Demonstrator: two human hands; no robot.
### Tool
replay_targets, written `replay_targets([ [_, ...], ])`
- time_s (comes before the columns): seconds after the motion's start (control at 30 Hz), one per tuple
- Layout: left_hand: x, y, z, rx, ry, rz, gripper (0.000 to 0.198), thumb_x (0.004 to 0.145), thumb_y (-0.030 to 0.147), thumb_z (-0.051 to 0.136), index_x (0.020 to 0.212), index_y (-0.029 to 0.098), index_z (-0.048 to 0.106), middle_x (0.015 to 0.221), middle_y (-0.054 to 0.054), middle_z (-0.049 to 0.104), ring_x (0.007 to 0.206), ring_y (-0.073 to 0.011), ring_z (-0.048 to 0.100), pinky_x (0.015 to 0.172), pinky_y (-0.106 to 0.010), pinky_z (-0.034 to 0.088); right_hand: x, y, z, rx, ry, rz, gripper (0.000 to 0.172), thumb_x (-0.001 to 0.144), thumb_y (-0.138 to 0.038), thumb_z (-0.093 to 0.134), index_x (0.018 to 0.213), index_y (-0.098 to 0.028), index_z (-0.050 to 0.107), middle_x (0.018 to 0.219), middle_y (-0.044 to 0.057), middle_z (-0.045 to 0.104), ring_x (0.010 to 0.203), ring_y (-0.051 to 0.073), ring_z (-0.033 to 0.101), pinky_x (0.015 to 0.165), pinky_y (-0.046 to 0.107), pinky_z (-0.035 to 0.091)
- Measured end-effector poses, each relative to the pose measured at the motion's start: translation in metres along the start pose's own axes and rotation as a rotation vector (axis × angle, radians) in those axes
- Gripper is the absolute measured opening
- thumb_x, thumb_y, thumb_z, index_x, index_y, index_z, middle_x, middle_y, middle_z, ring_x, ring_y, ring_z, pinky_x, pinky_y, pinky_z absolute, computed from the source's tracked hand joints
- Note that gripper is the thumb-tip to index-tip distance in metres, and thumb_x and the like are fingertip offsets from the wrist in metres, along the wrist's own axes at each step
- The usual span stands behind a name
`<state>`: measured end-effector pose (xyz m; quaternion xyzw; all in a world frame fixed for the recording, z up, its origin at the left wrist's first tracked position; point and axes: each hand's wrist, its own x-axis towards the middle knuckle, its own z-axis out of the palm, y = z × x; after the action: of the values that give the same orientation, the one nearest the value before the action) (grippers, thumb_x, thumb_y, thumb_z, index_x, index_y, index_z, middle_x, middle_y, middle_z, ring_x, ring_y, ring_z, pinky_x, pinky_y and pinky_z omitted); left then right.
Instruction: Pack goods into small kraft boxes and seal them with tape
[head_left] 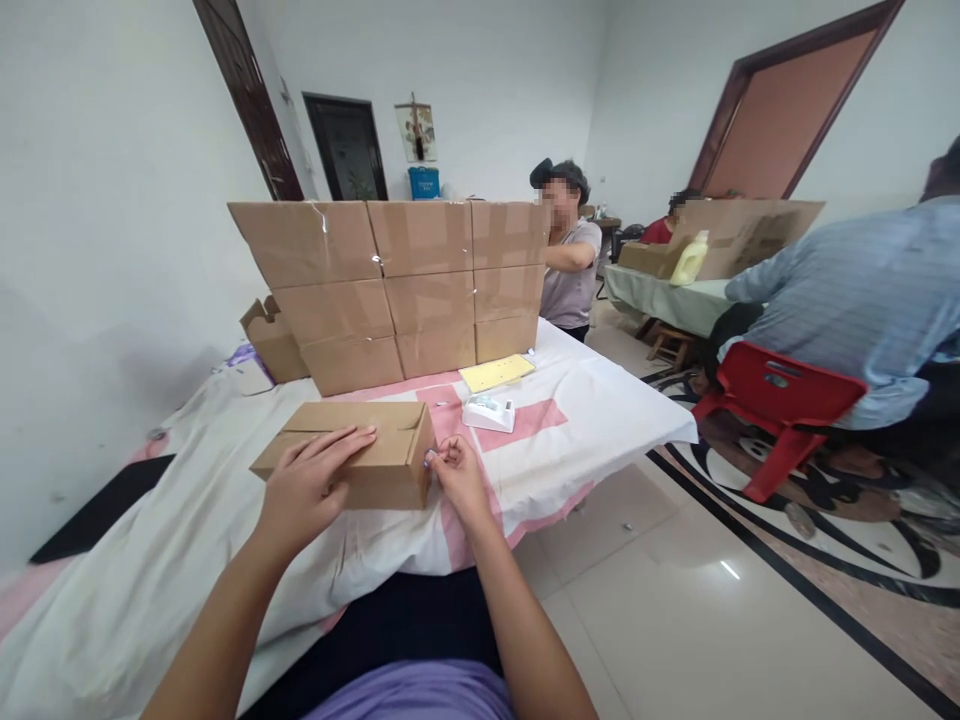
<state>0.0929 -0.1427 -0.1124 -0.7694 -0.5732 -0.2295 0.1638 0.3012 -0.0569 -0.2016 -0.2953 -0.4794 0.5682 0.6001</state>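
Observation:
A closed brown cardboard box (386, 490) lies on the cloth-covered table (600, 400) close to my body. Across its top rests my left hand (311, 485), with the fingers stretched out over the lid. At the box's right end is my right hand (459, 475), thumb and fingertips pinched together beside the edge. Something small and shiny shows at those fingertips; it is too small to name. Just behind the right hand stands a small white tape dispenser (489, 413). Beyond that lies a yellow sheet (496, 373).
A tall cardboard screen (427, 300) with taped seams stands across the table's back. An open carton (274, 340) sits at its left. Behind the screen is a person (574, 255). To the right, another person sits on a red chair (791, 385) by a second table holding a yellow bottle (690, 258).

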Motion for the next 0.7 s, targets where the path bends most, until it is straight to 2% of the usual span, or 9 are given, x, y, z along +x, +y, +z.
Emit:
replay_targets([
  [0.1,-0.001,-0.002,0.001,-0.006,-0.019,-0.012,0.066,0.076,0.012,0.042,0.137,0.033,0.053,0.144,0.004,0.06,0.137,-0.0221,0.052,0.105,-0.041,0.036,0.002,0.006,-0.002,0.009,0.027,0.017,0.03,0.07,-0.032,0.076,0.083,-0.024,0.05,0.072,-0.005,0.056,0.067,0.014,0.058,0.066,0.026,0.049],
  [0.2,-0.001,-0.002,0.004,-0.014,-0.027,-0.025,0.067,0.075,0.012,0.042,0.137,0.034,0.053,0.145,0.005,0.06,0.137,-0.0223,0.051,0.106,-0.042,0.036,0.005,0.011,-0.005,-0.005,0.073,0.011,0.045,0.064,-0.03,0.081,0.104,-0.024,0.059,0.107,0.005,0.069,0.099,0.021,0.066,0.085,0.034,0.055],
  [0.27,0.0,-0.003,0.005,-0.023,-0.017,-0.023,0.067,0.074,0.013,0.043,0.136,0.034,0.055,0.143,0.005,0.061,0.136,-0.0231,0.052,0.106,-0.042,0.036,0.006,0.012,-0.007,0.032,0.034,0.007,0.06,0.065,-0.03,0.082,0.12,-0.025,0.059,0.132,0.01,0.063,0.122,0.025,0.06,0.099,0.039,0.052],
  [0.33,0.001,-0.007,0.006,-0.046,-0.006,-0.007,0.066,0.073,0.015,0.044,0.135,0.035,0.057,0.142,0.005,0.062,0.135,-0.0238,0.054,0.105,-0.042,0.037,0.005,0.008,-0.007,0.09,-0.05,0.017,0.066,0.067,-0.032,0.081,0.128,-0.026,0.057,0.141,0.01,0.058,0.13,0.026,0.056,0.106,0.043,0.048],
  [0.43,-0.001,-0.022,0.007,-0.109,0.012,0.035,0.061,0.075,0.017,0.045,0.131,0.035,0.06,0.139,0.004,0.064,0.133,-0.0243,0.056,0.105,-0.041,0.038,0.0,-0.001,-0.008,0.067,-0.178,0.017,0.064,0.069,-0.034,0.082,0.128,-0.027,0.059,0.14,0.009,0.058,0.125,0.027,0.059,0.105,0.044,0.048],
  [0.57,-0.01,-0.04,0.013,-0.158,0.039,0.061,0.054,0.077,0.018,0.043,0.124,0.035,0.063,0.135,0.002,0.068,0.131,-0.0258,0.057,0.108,-0.044,0.036,-0.011,-0.013,-0.007,-0.209,-0.307,-0.02,0.05,0.071,-0.029,0.081,0.118,-0.024,0.065,0.124,0.006,0.062,0.103,0.021,0.063,0.089,0.035,0.051],
  [0.63,-0.019,-0.037,0.018,-0.131,0.097,0.043,0.052,0.077,0.019,0.043,0.124,0.033,0.06,0.137,-0.002,0.065,0.133,-0.0288,0.053,0.112,-0.051,0.03,-0.017,-0.017,-0.005,-0.319,-0.309,-0.045,0.047,0.072,-0.027,0.08,0.116,-0.024,0.064,0.118,0.004,0.062,0.099,0.019,0.06,0.084,0.031,0.049],
  [0.7,-0.028,-0.024,0.023,-0.1,0.185,0.009,0.053,0.075,0.023,0.049,0.128,0.029,0.054,0.144,-0.01,0.057,0.141,-0.0355,0.043,0.117,-0.061,0.022,-0.023,-0.02,-0.002,-0.362,-0.309,-0.065,0.043,0.074,-0.026,0.078,0.114,-0.023,0.062,0.114,0.003,0.062,0.097,0.019,0.058,0.082,0.03,0.047],
])
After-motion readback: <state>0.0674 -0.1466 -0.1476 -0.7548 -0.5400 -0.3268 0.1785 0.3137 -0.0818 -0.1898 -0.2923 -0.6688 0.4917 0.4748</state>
